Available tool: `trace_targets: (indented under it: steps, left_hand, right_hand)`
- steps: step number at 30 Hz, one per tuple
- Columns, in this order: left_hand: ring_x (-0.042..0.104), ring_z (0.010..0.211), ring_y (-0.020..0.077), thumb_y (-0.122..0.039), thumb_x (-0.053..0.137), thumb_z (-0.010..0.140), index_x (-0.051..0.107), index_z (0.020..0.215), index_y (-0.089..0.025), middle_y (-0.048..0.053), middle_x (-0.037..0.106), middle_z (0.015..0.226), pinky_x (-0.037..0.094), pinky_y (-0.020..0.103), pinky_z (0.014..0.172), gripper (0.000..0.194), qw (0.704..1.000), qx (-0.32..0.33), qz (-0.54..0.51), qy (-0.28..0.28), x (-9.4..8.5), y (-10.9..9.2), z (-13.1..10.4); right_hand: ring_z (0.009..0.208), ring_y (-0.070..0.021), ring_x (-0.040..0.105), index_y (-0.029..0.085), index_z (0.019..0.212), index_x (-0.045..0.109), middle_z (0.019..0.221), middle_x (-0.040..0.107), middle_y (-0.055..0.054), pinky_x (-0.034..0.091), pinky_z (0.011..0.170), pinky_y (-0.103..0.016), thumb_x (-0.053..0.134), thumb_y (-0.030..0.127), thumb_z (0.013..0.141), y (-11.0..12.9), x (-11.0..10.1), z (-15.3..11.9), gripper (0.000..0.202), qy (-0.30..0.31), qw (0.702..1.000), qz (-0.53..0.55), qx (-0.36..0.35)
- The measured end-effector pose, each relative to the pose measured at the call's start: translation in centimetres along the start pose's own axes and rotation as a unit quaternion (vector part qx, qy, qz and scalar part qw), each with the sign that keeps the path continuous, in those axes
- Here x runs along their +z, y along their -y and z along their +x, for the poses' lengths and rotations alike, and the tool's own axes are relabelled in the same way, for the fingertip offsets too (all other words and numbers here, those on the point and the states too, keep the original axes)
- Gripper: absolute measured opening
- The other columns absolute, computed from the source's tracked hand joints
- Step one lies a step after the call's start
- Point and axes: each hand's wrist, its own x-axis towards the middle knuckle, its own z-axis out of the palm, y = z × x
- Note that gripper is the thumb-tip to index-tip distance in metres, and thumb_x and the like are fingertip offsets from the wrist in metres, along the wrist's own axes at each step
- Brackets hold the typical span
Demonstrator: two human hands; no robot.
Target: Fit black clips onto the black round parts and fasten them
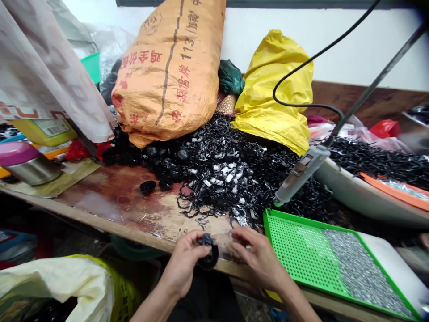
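Observation:
My left hand (184, 264) is closed around the rim of a round black plastic cup-shaped part (209, 259), with a small dark piece showing at its top. It is held just over the table's front edge. A short way to the right, my right hand (254, 250) has its fingers bent and a little apart, with nothing visible between them. Close beyond it lies a heap of black cords with small white and silvery pieces (231, 174). To its right is a green perforated tray (301, 255) holding many tiny silvery metal pieces (365, 264).
A screwdriver-like grey tool (301, 172) hangs on a rod and black cable above the tray. Behind the heap stand an orange woven sack (174, 76) and a yellow bag (278, 85). Black round parts (147, 187) lie left, beyond them a steel flask (33, 167). A white basin (362, 192) is right.

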Motion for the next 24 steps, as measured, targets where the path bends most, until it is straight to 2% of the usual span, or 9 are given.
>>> trace_targets:
  steps: [2, 5, 10, 13, 16, 18, 20, 22, 24]
  left_hand:
    - [0.050, 0.059, 0.0089, -0.010, 0.059, 0.057, 0.060, 0.073, -0.014, -0.001, 0.060, 0.066, 0.036, 0.020, 0.059, 0.016, 0.998, 0.026, -0.028, -0.048, -1.0, -0.6, 0.5]
    - [0.052, 0.065, 0.0094, -0.011, 0.061, 0.058, 0.059, 0.075, -0.015, -0.001, 0.061, 0.071, 0.038, 0.020, 0.064, 0.018, 0.992, 0.063, -0.063, -0.087, -2.0, -1.3, 1.0]
    - [0.053, 0.070, 0.0099, -0.011, 0.063, 0.057, 0.058, 0.081, -0.016, -0.001, 0.062, 0.075, 0.038, 0.020, 0.065, 0.026, 0.984, 0.085, -0.089, -0.127, -2.6, -1.6, 1.4]
    - [0.052, 0.070, 0.0098, -0.011, 0.062, 0.058, 0.058, 0.083, -0.015, -0.001, 0.061, 0.075, 0.038, 0.020, 0.067, 0.026, 0.986, 0.086, -0.079, -0.116, -2.5, -1.4, 1.6]
    - [0.052, 0.071, 0.0106, -0.011, 0.060, 0.060, 0.059, 0.083, -0.014, 0.001, 0.061, 0.076, 0.037, 0.021, 0.069, 0.024, 0.991, 0.079, -0.060, -0.085, -1.9, -1.0, 1.7]
    - [0.052, 0.072, 0.0114, -0.011, 0.059, 0.060, 0.059, 0.084, -0.014, 0.002, 0.061, 0.077, 0.037, 0.022, 0.070, 0.024, 0.995, 0.063, -0.054, -0.058, -1.2, -0.7, 1.8]
    - [0.052, 0.070, 0.0120, -0.010, 0.059, 0.059, 0.060, 0.082, -0.014, 0.002, 0.061, 0.076, 0.037, 0.023, 0.069, 0.023, 0.997, 0.046, -0.052, -0.032, -0.4, -0.4, 1.9]
    - [0.053, 0.070, 0.0128, -0.009, 0.059, 0.059, 0.060, 0.080, -0.013, 0.003, 0.062, 0.076, 0.038, 0.024, 0.069, 0.022, 0.998, 0.039, -0.049, -0.007, 0.5, -0.1, 1.9]
    - [0.053, 0.074, 0.0143, -0.008, 0.059, 0.059, 0.061, 0.078, -0.013, 0.003, 0.062, 0.077, 0.037, 0.025, 0.072, 0.021, 0.998, 0.049, -0.037, 0.015, 1.2, 0.1, 1.8]
  right_hand:
    - [0.069, -0.0129, 0.049, 0.018, 0.079, 0.056, 0.074, 0.053, -0.002, 0.039, 0.063, -0.023, 0.043, 0.013, 0.078, 0.2, 0.7, 1.0, 0.014, 0.000, 0.998, -0.057, -0.013]
    - [0.071, -0.0143, 0.050, 0.018, 0.073, 0.056, 0.076, 0.053, -0.003, 0.039, 0.063, -0.024, 0.043, 0.015, 0.078, 1.1, 3.1, 2.4, 0.014, 0.027, 0.988, -0.144, -0.041]
    - [0.067, -0.0201, 0.050, 0.014, 0.073, 0.053, 0.073, 0.054, -0.009, 0.038, 0.060, -0.030, 0.045, 0.018, 0.075, 1.8, 6.8, 3.7, 0.009, -0.022, 0.965, -0.261, -0.001]
    - [0.065, -0.0184, 0.049, 0.015, 0.070, 0.052, 0.071, 0.054, -0.008, 0.037, 0.060, -0.029, 0.041, 0.011, 0.075, 1.0, 6.4, 3.5, 0.013, -0.025, 0.969, -0.246, -0.009]
    - [0.061, -0.0152, 0.048, 0.016, 0.064, 0.048, 0.065, 0.051, -0.004, 0.037, 0.056, -0.026, 0.040, 0.011, 0.075, 0.1, 4.5, 2.8, 0.015, -0.041, 0.974, -0.222, 0.006]
    - [0.057, -0.0118, 0.047, 0.017, 0.065, 0.045, 0.061, 0.048, -0.001, 0.037, 0.051, -0.022, 0.040, 0.014, 0.078, -0.2, 3.3, 2.1, 0.014, -0.059, 0.985, -0.162, 0.025]
    - [0.054, -0.0094, 0.046, 0.016, 0.075, 0.045, 0.061, 0.046, 0.002, 0.038, 0.049, -0.019, 0.043, 0.020, 0.078, -0.1, 2.7, 1.5, 0.005, -0.079, 0.995, -0.007, 0.052]
    - [0.055, -0.0088, 0.046, 0.016, 0.090, 0.045, 0.063, 0.046, 0.003, 0.039, 0.049, -0.019, 0.049, 0.024, 0.075, 0.1, 2.6, 1.0, 0.016, -0.095, 0.978, 0.172, 0.077]
    - [0.055, -0.0091, 0.046, 0.017, 0.099, 0.047, 0.063, 0.047, 0.003, 0.040, 0.051, -0.020, 0.053, 0.025, 0.073, 0.2, 2.9, 0.6, 0.028, -0.100, 0.959, 0.249, 0.088]
